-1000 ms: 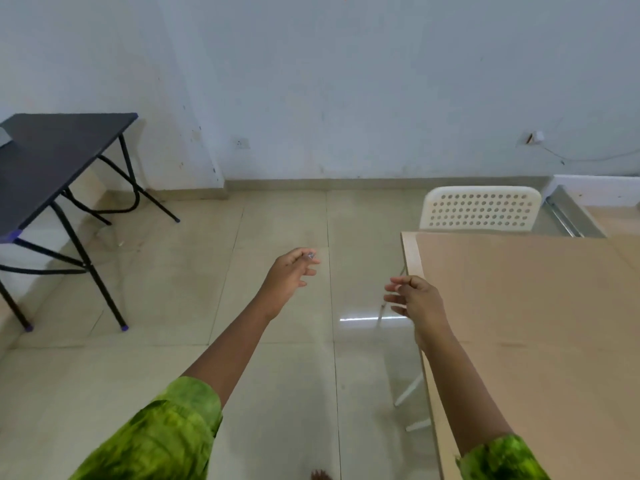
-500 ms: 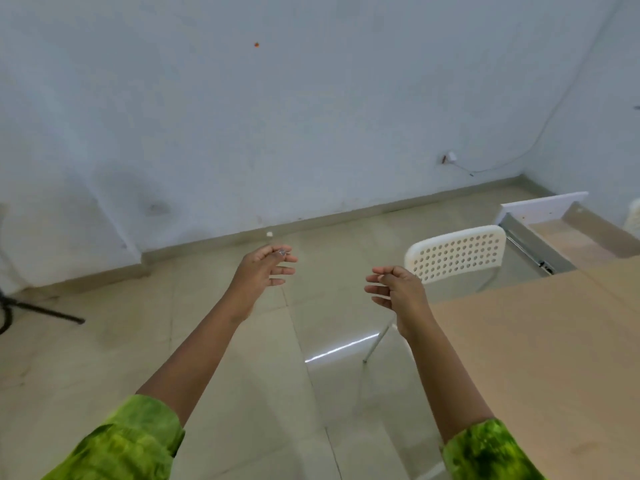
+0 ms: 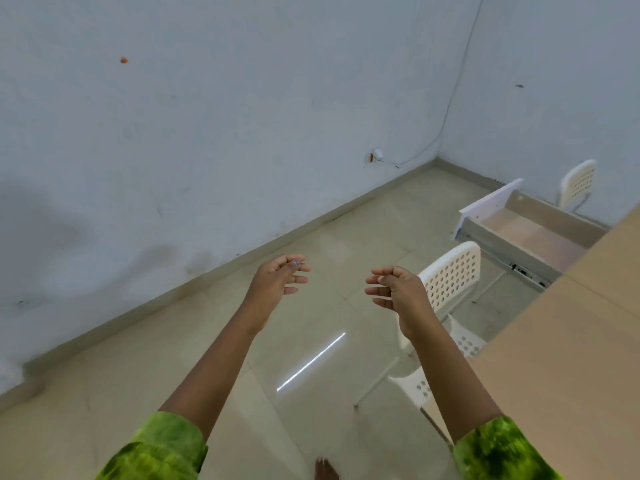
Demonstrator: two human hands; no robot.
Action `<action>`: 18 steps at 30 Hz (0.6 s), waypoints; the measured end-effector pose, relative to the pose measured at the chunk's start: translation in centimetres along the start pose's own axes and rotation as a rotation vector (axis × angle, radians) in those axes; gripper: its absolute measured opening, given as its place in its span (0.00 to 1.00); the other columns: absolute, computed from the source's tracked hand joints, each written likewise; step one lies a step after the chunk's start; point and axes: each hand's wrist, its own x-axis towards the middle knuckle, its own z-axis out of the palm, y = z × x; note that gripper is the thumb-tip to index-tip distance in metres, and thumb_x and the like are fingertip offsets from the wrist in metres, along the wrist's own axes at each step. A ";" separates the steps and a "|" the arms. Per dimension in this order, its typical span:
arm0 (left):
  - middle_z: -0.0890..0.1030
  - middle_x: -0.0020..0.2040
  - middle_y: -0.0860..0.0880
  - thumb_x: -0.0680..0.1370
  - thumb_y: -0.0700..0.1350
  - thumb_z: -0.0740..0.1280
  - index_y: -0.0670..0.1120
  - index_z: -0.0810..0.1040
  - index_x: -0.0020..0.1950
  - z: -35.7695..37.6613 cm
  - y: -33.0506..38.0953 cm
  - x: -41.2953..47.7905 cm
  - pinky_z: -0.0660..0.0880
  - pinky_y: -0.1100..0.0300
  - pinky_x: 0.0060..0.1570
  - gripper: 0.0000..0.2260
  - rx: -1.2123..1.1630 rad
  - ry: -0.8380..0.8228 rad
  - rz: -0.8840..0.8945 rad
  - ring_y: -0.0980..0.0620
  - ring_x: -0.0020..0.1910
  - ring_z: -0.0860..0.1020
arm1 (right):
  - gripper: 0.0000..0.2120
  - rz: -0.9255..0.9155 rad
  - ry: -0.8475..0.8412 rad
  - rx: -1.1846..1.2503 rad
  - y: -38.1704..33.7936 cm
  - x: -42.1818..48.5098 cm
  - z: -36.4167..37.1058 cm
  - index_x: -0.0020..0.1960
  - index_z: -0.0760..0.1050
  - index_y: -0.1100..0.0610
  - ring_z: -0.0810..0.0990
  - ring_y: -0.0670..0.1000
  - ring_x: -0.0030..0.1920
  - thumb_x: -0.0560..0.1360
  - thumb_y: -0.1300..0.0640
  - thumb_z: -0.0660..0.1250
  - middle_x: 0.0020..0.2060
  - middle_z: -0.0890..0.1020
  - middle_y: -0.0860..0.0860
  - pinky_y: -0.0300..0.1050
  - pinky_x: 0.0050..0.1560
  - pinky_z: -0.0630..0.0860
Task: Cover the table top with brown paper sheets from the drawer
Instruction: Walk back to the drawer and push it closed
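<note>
The table top (image 3: 568,358) fills the lower right and is overlaid with brown paper. Beyond its far end a white drawer (image 3: 491,207) stands pulled open, its pale inside bare as far as I can see. My left hand (image 3: 277,278) and my right hand (image 3: 398,289) float over the floor to the left of the table, fingers loosely curled and apart, holding nothing. Neither hand touches the table or the drawer.
A white perforated chair (image 3: 450,278) stands tucked against the table's left edge, just behind my right hand. A second white chair (image 3: 578,181) is by the far wall near the drawer. Beige tiled floor (image 3: 173,358) spreads left toward the white wall.
The view has swung right and tilted: the black folding table left the frame, and the open drawer and second chair came into sight. Both hands stayed raised, holding nothing.
</note>
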 end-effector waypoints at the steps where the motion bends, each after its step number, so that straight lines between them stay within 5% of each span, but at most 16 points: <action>1: 0.81 0.48 0.50 0.80 0.43 0.58 0.46 0.77 0.54 0.3 0.3 2.2 0.74 0.58 0.46 0.08 0.004 -0.018 -0.005 0.51 0.44 0.80 | 0.10 0.005 0.017 0.006 -0.7 1.8 0.1 0.50 0.74 0.60 0.79 0.51 0.40 0.78 0.67 0.55 0.45 0.79 0.56 0.42 0.42 0.75; 18: 0.82 0.53 0.46 0.80 0.44 0.58 0.45 0.77 0.57 3.6 3.2 36.3 0.74 0.57 0.49 0.10 0.078 -0.427 -0.009 0.49 0.49 0.80 | 0.12 0.005 0.411 0.127 -7.3 27.9 3.1 0.44 0.74 0.57 0.78 0.50 0.37 0.77 0.68 0.54 0.42 0.79 0.55 0.41 0.38 0.72</action>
